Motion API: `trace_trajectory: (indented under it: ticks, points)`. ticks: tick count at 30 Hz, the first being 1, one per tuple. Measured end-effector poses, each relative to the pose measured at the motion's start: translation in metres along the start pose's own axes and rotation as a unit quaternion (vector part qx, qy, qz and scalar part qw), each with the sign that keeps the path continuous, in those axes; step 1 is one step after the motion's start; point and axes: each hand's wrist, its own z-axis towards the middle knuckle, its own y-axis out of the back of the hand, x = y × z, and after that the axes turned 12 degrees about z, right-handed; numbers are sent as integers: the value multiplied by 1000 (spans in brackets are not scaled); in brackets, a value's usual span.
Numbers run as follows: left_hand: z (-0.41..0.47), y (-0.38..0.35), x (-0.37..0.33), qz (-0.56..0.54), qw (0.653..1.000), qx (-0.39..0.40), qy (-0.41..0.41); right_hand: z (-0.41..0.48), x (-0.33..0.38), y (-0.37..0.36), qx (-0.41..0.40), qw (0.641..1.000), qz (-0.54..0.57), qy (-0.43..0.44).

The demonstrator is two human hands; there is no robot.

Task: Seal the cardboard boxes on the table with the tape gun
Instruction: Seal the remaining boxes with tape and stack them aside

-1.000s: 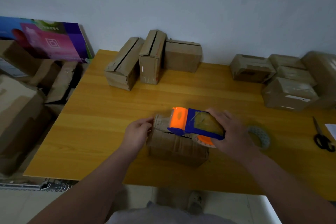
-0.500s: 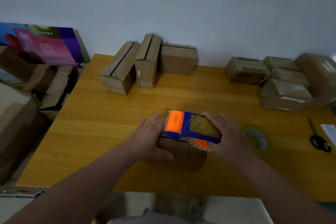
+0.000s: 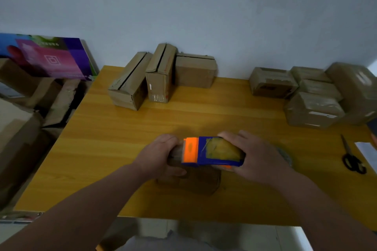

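Near the middle of the worktop [image 3: 114,149] a small cardboard box [image 3: 195,183] lies flat, with only its near face and part of its left end showing. The left hand [image 3: 159,157] grips that left end, fingers curled over the far edge and thumb against the near side. The right hand [image 3: 261,159] is clamped round the tape gun [image 3: 212,153], a blue body with an orange head. The gun lies along the box top with its orange end pointing left, just beside the left hand's fingers. The box is closed, and what it holds cannot be seen. At the far edge, left of centre, stands a group of three brown boxes [image 3: 161,75]. The two on the left show dark slits along their top seams, but nothing inside them can be made out. At the far right sits a cluster of glossy boxes [image 3: 314,110], packed touching one another and shiny as if taped over, the nearest bearing a white label. A roll of tape [image 3: 285,156] lies on the worktop just behind the right hand. Black-handled scissors [image 3: 350,159] lie further right, near a sheet of paper [image 3: 367,151] at the edge. Off the worktop to the left are larger cartons [image 3: 18,149] and a printed purple and pink board [image 3: 47,57] leaning against the wall.
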Motion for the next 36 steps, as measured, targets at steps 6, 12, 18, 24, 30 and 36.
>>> trace_trajectory:
  ticks: [6,12,18,24,30,36]
  points:
    - [-3,6,-5,38,999,30,3,-37,-39,16,38,998,38,-25]
    - [-3,9,-4,87,994,67,27,-61,-67,22,56,994,66,-71]
    - [-3,9,-7,130,987,89,41,-63,-84,20,81,991,51,-95]
    - [-14,6,-27,263,958,94,59,-50,-76,12,86,989,-55,-103]
    - [-16,-10,-60,256,958,92,88,-54,-72,8,87,989,-45,-111]
    - [-5,-27,-96,258,959,103,58,-55,-78,2,81,990,-32,-113]
